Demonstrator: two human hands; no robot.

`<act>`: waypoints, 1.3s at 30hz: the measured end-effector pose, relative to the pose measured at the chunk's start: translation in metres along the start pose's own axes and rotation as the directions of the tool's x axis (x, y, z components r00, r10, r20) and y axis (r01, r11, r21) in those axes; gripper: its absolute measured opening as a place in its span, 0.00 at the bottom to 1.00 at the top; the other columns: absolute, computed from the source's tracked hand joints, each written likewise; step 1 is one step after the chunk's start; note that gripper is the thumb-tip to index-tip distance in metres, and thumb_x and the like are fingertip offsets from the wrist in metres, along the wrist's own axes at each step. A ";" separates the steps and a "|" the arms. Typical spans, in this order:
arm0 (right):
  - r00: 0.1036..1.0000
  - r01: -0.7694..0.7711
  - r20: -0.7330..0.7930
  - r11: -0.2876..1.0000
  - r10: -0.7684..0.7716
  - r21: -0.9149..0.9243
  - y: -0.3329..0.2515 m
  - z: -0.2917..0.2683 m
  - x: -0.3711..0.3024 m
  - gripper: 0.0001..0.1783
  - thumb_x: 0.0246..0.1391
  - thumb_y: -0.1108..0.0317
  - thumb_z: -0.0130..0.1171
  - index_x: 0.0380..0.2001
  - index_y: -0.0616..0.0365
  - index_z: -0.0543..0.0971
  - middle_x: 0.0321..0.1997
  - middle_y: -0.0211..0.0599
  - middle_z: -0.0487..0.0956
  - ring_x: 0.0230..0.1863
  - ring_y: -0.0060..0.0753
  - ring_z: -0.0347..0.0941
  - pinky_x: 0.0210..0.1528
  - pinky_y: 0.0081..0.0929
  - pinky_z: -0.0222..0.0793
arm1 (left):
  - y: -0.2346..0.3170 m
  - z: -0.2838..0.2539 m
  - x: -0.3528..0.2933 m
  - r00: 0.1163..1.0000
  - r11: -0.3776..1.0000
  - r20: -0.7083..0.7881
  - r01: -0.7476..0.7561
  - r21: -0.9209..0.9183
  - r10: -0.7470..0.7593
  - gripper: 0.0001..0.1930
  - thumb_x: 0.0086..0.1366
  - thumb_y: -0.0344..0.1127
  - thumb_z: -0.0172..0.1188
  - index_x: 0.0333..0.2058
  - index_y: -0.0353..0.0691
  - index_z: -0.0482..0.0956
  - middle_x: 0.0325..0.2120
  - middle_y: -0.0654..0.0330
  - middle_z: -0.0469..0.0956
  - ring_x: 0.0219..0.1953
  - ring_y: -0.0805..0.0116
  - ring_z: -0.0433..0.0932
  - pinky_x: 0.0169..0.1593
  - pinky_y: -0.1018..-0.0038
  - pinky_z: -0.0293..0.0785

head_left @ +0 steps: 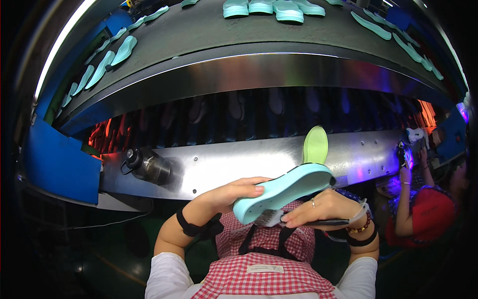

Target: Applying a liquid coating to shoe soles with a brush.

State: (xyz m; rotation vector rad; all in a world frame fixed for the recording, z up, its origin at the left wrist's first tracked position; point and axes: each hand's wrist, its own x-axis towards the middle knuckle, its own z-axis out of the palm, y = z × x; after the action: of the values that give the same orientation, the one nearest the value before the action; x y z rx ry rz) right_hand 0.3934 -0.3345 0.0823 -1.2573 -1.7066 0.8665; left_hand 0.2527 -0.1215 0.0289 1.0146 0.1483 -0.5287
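My left hand (241, 192) grips a mint-green shoe sole (286, 189) near its left end, thumb on top. The sole is held tilted in front of my chest, above the checked apron. In my right hand (323, 207), a flat brush (269, 218) with a dark handle is held, and its pale bristles touch or nearly touch the lower left edge of the sole. Just beyond the sole, a yellow-green sole-shaped piece (315, 146) rests on the shiny metal ledge (239, 164); its near end is hidden.
A dark bottle (149, 167) lies on the ledge at the left. Beyond a rack of dim soles, a dark conveyor belt (189, 35) carries several mint soles (288, 11). At the right, a co-worker in red (430, 217) handles a shoe (406, 157). Blue panels (55, 159) flank the left.
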 end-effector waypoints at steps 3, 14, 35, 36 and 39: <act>0.980 -0.137 0.126 0.985 0.151 -0.107 -0.009 -0.006 -0.006 0.12 0.41 0.75 0.59 0.34 0.58 0.79 0.39 0.40 0.78 0.39 0.37 0.76 0.41 0.26 0.72 | -0.004 -0.009 -0.005 1.000 0.992 -0.024 -0.018 -0.125 0.015 0.33 0.58 0.50 0.46 0.54 0.27 0.58 0.47 0.43 0.67 0.47 0.60 0.70 0.48 0.71 0.68; 0.899 -0.063 -0.437 0.995 0.021 -0.081 0.018 0.015 -0.016 0.13 0.35 0.82 0.62 0.30 0.61 0.79 0.36 0.45 0.78 0.37 0.36 0.77 0.38 0.23 0.73 | 0.003 -0.013 -0.026 0.974 0.978 -0.104 -0.205 -0.024 0.202 0.33 0.57 0.51 0.47 0.52 0.27 0.62 0.45 0.47 0.70 0.43 0.66 0.73 0.47 0.75 0.68; 0.864 -0.157 -0.500 0.908 -0.065 -0.390 0.032 0.076 0.016 0.11 0.33 0.74 0.62 0.26 0.59 0.77 0.28 0.39 0.78 0.32 0.38 0.75 0.36 0.28 0.72 | -0.050 -0.013 0.048 0.808 0.637 -0.530 -0.554 -0.536 0.257 0.45 0.53 0.73 0.21 0.50 0.38 0.63 0.42 0.52 0.70 0.46 0.58 0.70 0.53 0.59 0.64; 0.900 -0.130 -0.433 0.925 -0.041 -0.358 0.026 0.074 0.014 0.10 0.33 0.73 0.62 0.26 0.59 0.77 0.28 0.38 0.78 0.32 0.38 0.76 0.36 0.28 0.72 | -0.050 -0.020 0.043 0.785 0.641 -0.537 -0.590 -0.491 0.311 0.45 0.53 0.73 0.20 0.50 0.38 0.63 0.42 0.52 0.70 0.46 0.58 0.70 0.53 0.60 0.65; 0.946 -0.081 -0.325 0.976 0.011 -0.202 0.007 0.054 0.010 0.09 0.35 0.73 0.63 0.26 0.60 0.78 0.29 0.39 0.78 0.33 0.37 0.76 0.36 0.28 0.72 | -0.050 -0.020 0.032 0.752 0.630 -0.543 -0.635 -0.447 0.373 0.46 0.52 0.74 0.20 0.51 0.38 0.62 0.41 0.52 0.71 0.46 0.58 0.70 0.52 0.59 0.66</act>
State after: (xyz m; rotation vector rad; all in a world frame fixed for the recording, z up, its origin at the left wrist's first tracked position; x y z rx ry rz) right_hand 0.3461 -0.3259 0.0553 -1.4966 -1.5378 0.4771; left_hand 0.2583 -0.1365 -0.0315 0.4565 0.3576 0.2869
